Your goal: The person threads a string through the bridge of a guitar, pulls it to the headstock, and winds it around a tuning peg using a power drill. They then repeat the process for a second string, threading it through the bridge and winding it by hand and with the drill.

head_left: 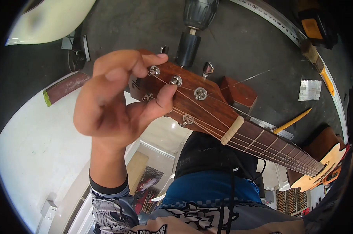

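An acoustic guitar reaches from its brown headstock [219, 105] at centre to its pale body [320, 167] at lower right. My left hand [118, 93] is closed around the headstock's end, a fingertip at its upper edge and the thumb against the strings beside a middle tuning post [176, 80]. From the top comes a power drill [200, 13] with a black socket [187, 48] covering the middle tuning button on the upper side. Whoever holds the drill is out of frame. A loose string end [254, 77] sticks out past the headstock. My right hand is not visible.
A reddish wooden block [239, 93] lies beside the neck. Around the dark bench lie a metal ruler [274, 128], a yellow twisted rod [293, 121], a brush [324, 76], a tape measure [315, 29] and a green-ended block [65, 87]. A pale curved object [51, 19] stands upper left.
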Demonstrator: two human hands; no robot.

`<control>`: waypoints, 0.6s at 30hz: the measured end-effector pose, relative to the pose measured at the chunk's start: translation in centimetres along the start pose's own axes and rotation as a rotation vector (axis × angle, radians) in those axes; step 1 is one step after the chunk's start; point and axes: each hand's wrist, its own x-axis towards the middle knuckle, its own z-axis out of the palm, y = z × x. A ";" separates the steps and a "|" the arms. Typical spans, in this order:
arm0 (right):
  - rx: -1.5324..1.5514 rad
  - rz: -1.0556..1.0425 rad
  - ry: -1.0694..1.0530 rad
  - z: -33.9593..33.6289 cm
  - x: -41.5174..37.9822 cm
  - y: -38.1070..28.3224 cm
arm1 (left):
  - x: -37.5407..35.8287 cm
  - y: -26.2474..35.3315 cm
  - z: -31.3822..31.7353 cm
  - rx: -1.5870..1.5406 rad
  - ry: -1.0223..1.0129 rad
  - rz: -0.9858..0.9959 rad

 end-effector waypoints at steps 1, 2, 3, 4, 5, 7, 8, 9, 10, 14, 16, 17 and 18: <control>-0.017 -0.002 0.012 0.0 0.0 0.0 | 0.1 0.0 0.0 -0.003 -0.004 0.000; -0.037 -0.021 0.019 0.1 0.0 0.1 | 0.2 0.0 0.0 -0.001 -0.010 0.004; -0.037 -0.027 0.021 0.1 0.0 0.1 | 0.3 0.1 0.1 0.000 -0.015 0.009; -0.037 -0.033 0.023 0.2 0.0 0.1 | 0.4 0.1 0.0 0.009 -0.023 0.014; -0.015 -0.023 0.015 0.3 0.0 0.1 | 0.6 0.2 0.0 0.015 -0.032 0.012; 0.007 0.001 0.015 0.1 0.1 0.0 | 0.8 0.4 0.0 0.029 -0.047 0.001; 0.014 0.013 0.013 0.2 0.1 -0.1 | 0.8 0.5 -0.1 0.031 -0.051 -0.004; 0.013 0.014 0.013 0.1 0.1 -0.1 | 0.7 0.5 -0.1 0.032 -0.054 -0.008; 0.011 0.015 0.013 0.1 0.1 -0.1 | 0.7 0.3 -0.1 0.027 -0.050 -0.001; -0.038 -0.056 0.032 0.2 -0.1 0.3 | 0.6 0.4 -0.1 0.009 -0.041 -0.006; 0.054 -0.045 -0.041 -0.5 0.1 0.4 | 0.5 0.2 -0.1 0.001 -0.031 -0.004; 0.165 -0.012 -0.128 -1.8 0.6 0.5 | 0.5 0.2 0.0 -0.004 -0.025 -0.009; 0.166 0.000 -0.139 -1.8 0.7 0.4 | 0.5 0.2 0.0 -0.008 -0.019 -0.014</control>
